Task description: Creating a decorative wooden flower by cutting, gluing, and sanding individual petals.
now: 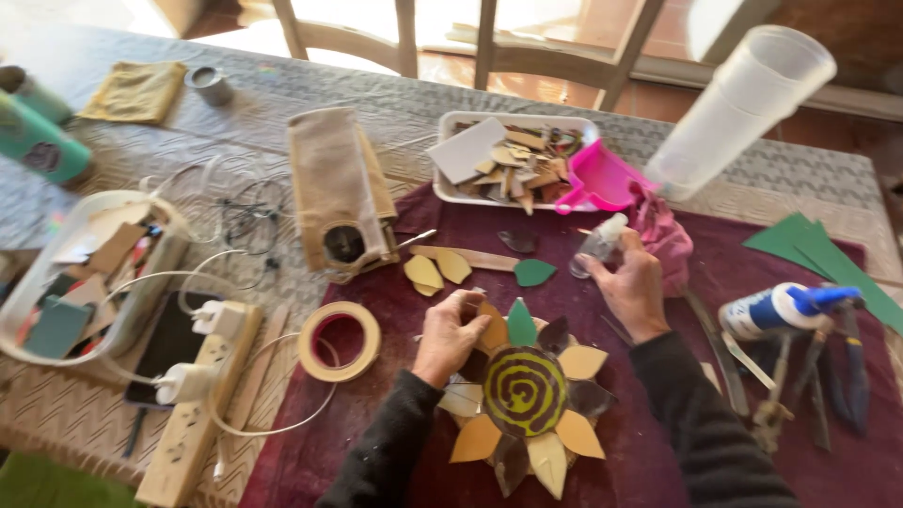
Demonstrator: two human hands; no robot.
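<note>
I'm seeing daylight glaring in from twelve o'clock, overexposing the table [527,113] there, while motion blur is softening everything.

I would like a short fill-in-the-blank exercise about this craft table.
1. The left hand touches the ____-shaped mosaic.
2. The centre of the mosaic shows a yellow ____.
3. The right hand reaches for a small clear ____.
4. The tape roll lies to the ____ of the mosaic.

Missing words: flower; spiral; bottle; left

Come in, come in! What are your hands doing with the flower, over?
Left hand touching a yellow petal on the sunflower piece. Right hand beside the small clear bottle. Tape roll lies to the left, apart.
</note>
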